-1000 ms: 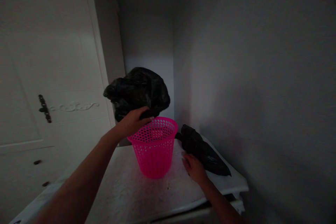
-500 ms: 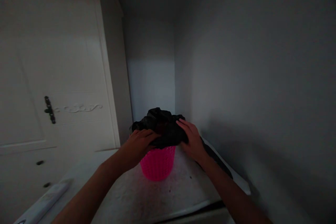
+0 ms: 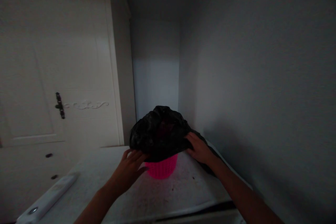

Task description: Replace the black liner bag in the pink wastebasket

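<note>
A black plastic bag (image 3: 157, 152) lines a pink woven-look basket (image 3: 161, 168), its crumpled mouth folded out over the rim. The lower front of the basket shows beneath the bag, and a dim pink patch appears inside the opening. My left hand (image 3: 130, 169) touches the bag's lower left edge, fingers stretched out and thumb apart. Against the right side of the bag lies my right hand (image 3: 200, 148), its fingers extended over the plastic and its thumb lower down. The fingertips of both hands are partly hidden by the bag.
The basket stands on a pale, stained tabletop (image 3: 147, 199). A white power-strip-like bar (image 3: 48, 197) lies at the left edge. A dark strip of material (image 3: 207, 168) runs along the right wall. A white cabinet (image 3: 86, 59) with a dark handle (image 3: 60, 105) rises at left.
The bag's mouth has spread wider and hangs lower over the basket. My left hand has moved down and off the rim; my right hand has slid slightly down and outward. The view has shifted left.
</note>
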Action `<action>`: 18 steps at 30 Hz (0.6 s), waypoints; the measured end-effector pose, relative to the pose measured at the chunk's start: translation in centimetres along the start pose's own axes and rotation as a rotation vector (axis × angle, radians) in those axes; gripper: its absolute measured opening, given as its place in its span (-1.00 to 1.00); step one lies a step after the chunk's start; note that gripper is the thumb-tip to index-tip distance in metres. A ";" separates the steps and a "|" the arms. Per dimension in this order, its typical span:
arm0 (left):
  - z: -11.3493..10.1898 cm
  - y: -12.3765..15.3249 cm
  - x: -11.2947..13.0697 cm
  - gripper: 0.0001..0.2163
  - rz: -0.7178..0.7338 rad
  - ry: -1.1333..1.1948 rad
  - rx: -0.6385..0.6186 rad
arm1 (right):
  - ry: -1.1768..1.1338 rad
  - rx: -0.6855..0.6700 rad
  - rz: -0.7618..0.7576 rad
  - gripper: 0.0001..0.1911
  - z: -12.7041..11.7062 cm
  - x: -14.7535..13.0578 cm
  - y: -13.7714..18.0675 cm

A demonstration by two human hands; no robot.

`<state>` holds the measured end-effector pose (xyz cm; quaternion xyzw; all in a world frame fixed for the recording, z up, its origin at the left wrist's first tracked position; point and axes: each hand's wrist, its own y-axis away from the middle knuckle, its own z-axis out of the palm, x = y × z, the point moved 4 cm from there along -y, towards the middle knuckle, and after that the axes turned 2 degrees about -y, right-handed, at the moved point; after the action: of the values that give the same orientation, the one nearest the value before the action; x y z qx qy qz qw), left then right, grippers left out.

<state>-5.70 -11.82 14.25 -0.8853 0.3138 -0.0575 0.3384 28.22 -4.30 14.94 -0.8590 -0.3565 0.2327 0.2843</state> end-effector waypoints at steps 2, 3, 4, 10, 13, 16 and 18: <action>-0.3 0.3 -0.8 -0.75 -0.051 0.128 0.080 | -0.097 0.011 -0.037 -0.53 -0.2 0.4 0.6; -0.6 0.3 -1.6 -0.75 -0.125 0.204 0.165 | -0.145 0.056 -0.031 -0.57 -0.5 0.8 0.7; -0.9 0.3 -2.8 -0.74 -0.237 0.281 0.271 | -0.188 0.134 0.006 -0.63 -0.8 1.5 0.6; 2.2 -3.4 -9.5 -0.40 -0.841 0.935 0.518 | -0.694 0.576 0.644 -0.56 0.1 7.1 -3.8; 5.2 -6.2 -10.2 -0.30 -0.855 1.282 0.369 | -1.105 0.447 0.764 -0.48 3.6 8.1 -6.4; 7.0 -7.1 -10.4 -0.32 -0.864 1.379 0.374 | -1.212 0.443 0.729 -0.53 6.1 8.7 -7.3; 7.6 -7.0 -10.7 -0.34 -0.905 1.354 0.402 | -1.194 0.486 0.722 -0.56 7.4 9.3 -7.2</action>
<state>-8.27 2.83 14.06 -0.6229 0.0473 -0.7616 0.1727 26.24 9.22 12.36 -0.5629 -0.0838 0.8119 0.1299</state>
